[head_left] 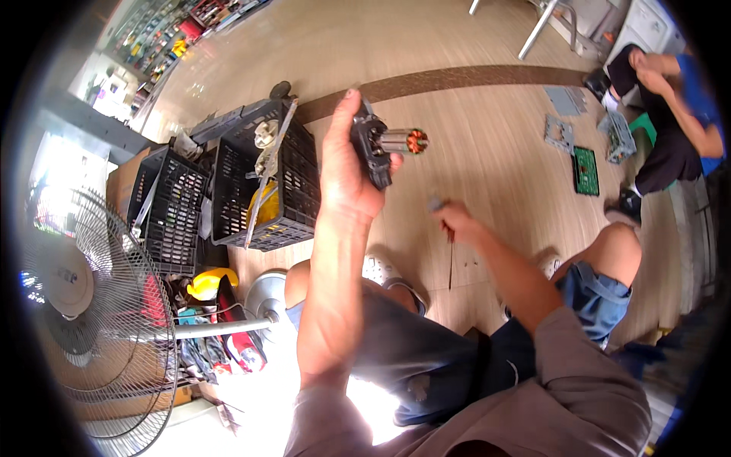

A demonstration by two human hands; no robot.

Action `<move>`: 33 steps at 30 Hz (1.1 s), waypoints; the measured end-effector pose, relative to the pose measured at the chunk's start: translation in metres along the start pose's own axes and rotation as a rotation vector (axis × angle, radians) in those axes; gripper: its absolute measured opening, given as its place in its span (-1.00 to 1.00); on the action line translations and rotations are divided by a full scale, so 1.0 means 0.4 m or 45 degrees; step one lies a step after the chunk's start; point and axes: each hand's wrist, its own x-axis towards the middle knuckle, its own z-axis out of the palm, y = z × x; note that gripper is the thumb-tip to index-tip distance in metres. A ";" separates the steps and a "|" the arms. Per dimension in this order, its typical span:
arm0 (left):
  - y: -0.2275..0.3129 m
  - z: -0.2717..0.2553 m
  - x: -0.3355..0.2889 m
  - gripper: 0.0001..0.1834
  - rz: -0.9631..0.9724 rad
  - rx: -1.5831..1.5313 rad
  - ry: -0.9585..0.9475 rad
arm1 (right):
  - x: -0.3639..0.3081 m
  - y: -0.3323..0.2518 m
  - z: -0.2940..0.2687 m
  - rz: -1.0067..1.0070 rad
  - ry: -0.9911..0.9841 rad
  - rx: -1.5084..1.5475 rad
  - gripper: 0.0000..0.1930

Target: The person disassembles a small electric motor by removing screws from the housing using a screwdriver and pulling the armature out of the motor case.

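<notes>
My left hand (352, 164) is raised in front of me, wrapped round a motor part with a dark housing (371, 148). From its side sticks a metal armature (403, 142) with copper windings at the outer end, pointing right. Lower and to the right, my right hand (457, 219) is closed on a screwdriver (451, 263), whose thin shaft points down toward the floor. A small grey piece (435, 203) shows at the fingertips of that hand; I cannot tell whether it belongs to the screwdriver.
Black plastic crates (263, 236) with metal parts stand at left, behind a standing fan (99, 305). Tools and a yellow object (212, 284) lie near the fan base. At right, another person sits near a green circuit board (585, 171) and grey metal frames (559, 134).
</notes>
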 end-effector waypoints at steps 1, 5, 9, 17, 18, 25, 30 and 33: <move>0.013 -0.012 -0.009 -0.63 0.010 0.001 0.015 | -0.005 0.055 0.031 0.085 -0.037 -0.042 -0.81; 0.024 -0.008 -0.038 -0.62 0.032 0.023 -0.036 | -0.007 0.295 0.096 0.153 0.179 -0.511 -0.84; 0.014 -0.005 -0.052 -0.63 0.107 -0.017 -0.029 | -0.037 0.404 0.111 0.232 0.092 -0.776 -0.76; -0.016 0.009 -0.036 -0.65 0.031 0.031 0.019 | -0.152 0.330 0.074 0.366 -0.012 -0.887 -0.57; -0.019 0.016 -0.033 -0.65 0.012 0.041 0.010 | -0.150 0.336 0.074 0.303 0.004 -0.913 -0.58; -0.052 0.065 -0.017 -0.61 -0.007 0.122 -0.076 | -0.070 0.210 0.006 -0.228 -0.364 -1.447 -0.75; -0.077 0.061 0.003 -0.59 -0.026 0.167 -0.015 | -0.189 -0.257 0.022 -0.688 -0.108 -0.599 -0.77; -0.092 0.068 0.019 -0.60 -0.001 0.075 -0.024 | -0.416 -0.562 -0.016 -0.903 -0.171 -0.540 -0.55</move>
